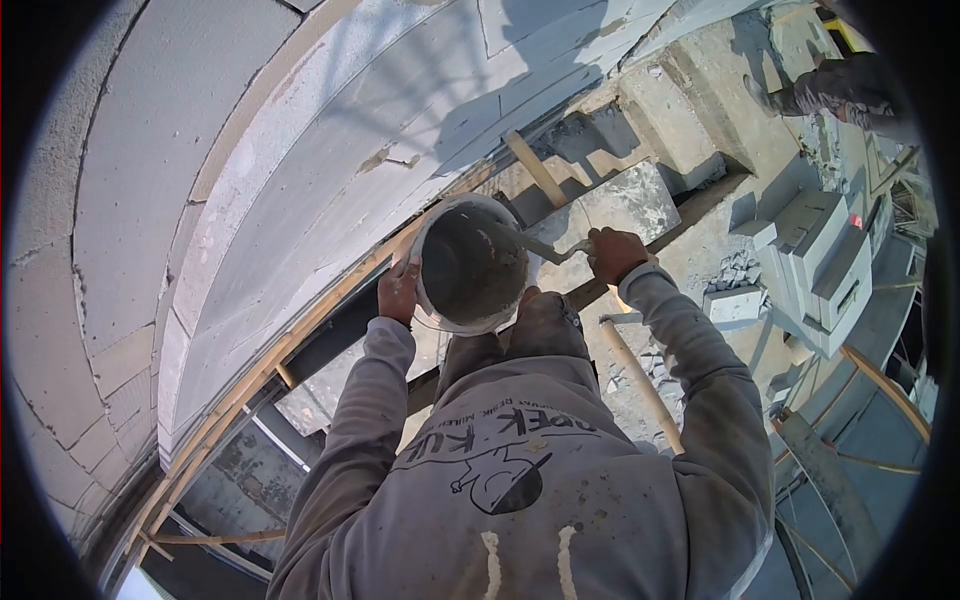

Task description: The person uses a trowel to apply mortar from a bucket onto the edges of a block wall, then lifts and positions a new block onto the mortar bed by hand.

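Observation:
My left hand (pixel 398 291) is closed on the rim of a pale bucket (pixel 470 328) at the left side. The bucket tilts so that its mouth faces me, and grey mortar (pixel 462 265) coats its inside. In my right hand (pixel 615 254) is the handle of a trowel (pixel 545 251), with the fingers wrapped round it. The trowel's bent metal neck reaches over the bucket's right rim; its far end is inside, hard to make out against the mortar. My knees are just below the bucket.
A wall of large pale blocks (pixel 330 190) curves along the left. Wooden boards (pixel 245 385) run beside it, with gaps below. Stacked blocks (pixel 815 260) and rubble (pixel 735 272) lie at the right. Another person's leg (pixel 830 92) shows at the upper right.

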A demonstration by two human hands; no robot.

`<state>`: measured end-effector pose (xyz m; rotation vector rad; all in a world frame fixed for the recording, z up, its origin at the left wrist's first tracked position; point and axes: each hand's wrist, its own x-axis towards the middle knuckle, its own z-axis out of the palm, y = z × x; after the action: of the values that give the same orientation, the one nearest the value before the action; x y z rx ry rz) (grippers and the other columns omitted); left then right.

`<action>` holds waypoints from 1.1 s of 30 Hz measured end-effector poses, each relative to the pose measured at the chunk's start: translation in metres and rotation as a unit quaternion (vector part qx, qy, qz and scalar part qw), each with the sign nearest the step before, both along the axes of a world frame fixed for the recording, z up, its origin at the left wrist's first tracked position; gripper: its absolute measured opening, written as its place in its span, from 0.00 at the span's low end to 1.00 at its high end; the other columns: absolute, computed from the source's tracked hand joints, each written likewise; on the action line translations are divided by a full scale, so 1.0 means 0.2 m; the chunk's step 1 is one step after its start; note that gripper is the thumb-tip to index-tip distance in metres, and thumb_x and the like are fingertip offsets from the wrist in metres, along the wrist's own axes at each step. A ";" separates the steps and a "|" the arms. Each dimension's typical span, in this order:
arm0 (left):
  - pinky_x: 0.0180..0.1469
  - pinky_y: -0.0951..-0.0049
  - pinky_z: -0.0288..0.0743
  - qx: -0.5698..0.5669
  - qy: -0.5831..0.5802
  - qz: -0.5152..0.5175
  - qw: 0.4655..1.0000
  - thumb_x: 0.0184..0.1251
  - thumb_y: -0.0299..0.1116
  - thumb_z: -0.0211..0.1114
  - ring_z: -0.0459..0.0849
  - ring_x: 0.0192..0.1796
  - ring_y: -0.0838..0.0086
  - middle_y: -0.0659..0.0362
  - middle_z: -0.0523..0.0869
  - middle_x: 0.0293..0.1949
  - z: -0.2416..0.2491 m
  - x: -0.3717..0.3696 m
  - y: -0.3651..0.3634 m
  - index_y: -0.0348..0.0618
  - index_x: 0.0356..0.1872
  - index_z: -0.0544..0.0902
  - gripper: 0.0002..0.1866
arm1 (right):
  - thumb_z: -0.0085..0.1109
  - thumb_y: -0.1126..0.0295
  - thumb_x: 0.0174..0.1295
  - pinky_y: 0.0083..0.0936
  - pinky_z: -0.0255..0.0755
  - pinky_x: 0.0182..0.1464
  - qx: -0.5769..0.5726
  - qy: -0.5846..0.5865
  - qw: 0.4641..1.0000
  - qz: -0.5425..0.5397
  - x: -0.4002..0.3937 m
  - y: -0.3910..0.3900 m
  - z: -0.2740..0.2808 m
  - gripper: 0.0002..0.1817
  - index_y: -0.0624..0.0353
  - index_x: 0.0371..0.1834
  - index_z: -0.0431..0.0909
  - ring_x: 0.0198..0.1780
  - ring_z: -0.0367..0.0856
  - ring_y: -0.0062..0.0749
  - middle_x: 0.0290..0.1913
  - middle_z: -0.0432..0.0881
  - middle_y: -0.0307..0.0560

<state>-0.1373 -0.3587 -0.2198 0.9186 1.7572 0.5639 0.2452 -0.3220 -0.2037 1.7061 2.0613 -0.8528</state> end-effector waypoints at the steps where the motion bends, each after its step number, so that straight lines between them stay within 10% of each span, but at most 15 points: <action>1: 0.32 0.77 0.68 0.003 -0.006 0.011 1.000 0.68 0.45 0.57 0.73 0.30 0.81 0.62 0.80 0.28 0.07 -0.02 -0.02 0.34 0.48 0.81 0.21 | 0.56 0.64 0.53 0.42 0.74 0.42 0.021 -0.004 0.999 0.039 -0.08 0.00 -0.01 0.12 0.57 0.38 0.74 0.40 0.81 0.47 0.36 0.80 0.54; 12: 0.33 0.77 0.68 0.119 -0.066 0.089 0.987 0.60 0.51 0.65 0.73 0.28 0.81 0.65 0.80 0.24 0.46 -0.51 -0.31 0.35 0.36 0.83 0.24 | 0.54 0.70 0.52 0.37 0.76 0.39 0.190 0.004 0.948 0.256 -0.86 -0.02 0.18 0.07 0.59 0.33 0.78 0.37 0.83 0.45 0.34 0.81 0.53; 25: 0.35 0.78 0.70 0.240 -0.081 0.124 0.959 0.57 0.41 0.68 0.78 0.30 0.79 0.61 0.84 0.28 0.71 -0.84 -0.54 0.34 0.33 0.84 0.16 | 0.54 0.71 0.51 0.41 0.76 0.41 0.024 0.017 0.904 0.426 -1.29 -0.25 0.28 0.11 0.58 0.39 0.77 0.39 0.82 0.49 0.35 0.81 0.55; 29: 0.27 0.77 0.68 0.207 -0.080 0.174 0.959 0.54 0.39 0.69 0.75 0.23 0.80 0.62 0.82 0.22 0.69 -0.87 -0.59 0.34 0.22 0.83 0.15 | 0.58 0.72 0.47 0.41 0.76 0.43 0.001 0.041 0.880 0.474 -1.38 -0.35 0.28 0.12 0.58 0.37 0.79 0.40 0.82 0.49 0.34 0.82 0.55; 33: 0.35 0.75 0.72 0.105 -0.027 0.122 0.987 0.59 0.35 0.64 0.78 0.29 0.77 0.59 0.85 0.27 0.80 -0.89 -0.57 0.31 0.33 0.83 0.13 | 0.60 0.71 0.45 0.39 0.77 0.45 -0.029 0.049 0.855 0.516 -1.45 -0.36 0.35 0.12 0.57 0.36 0.80 0.43 0.83 0.47 0.36 0.83 0.54</action>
<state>-0.3145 -0.4717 -0.0604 0.8263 1.7959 0.9401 -0.0455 -0.3944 -0.1347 0.3192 2.4895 -0.5923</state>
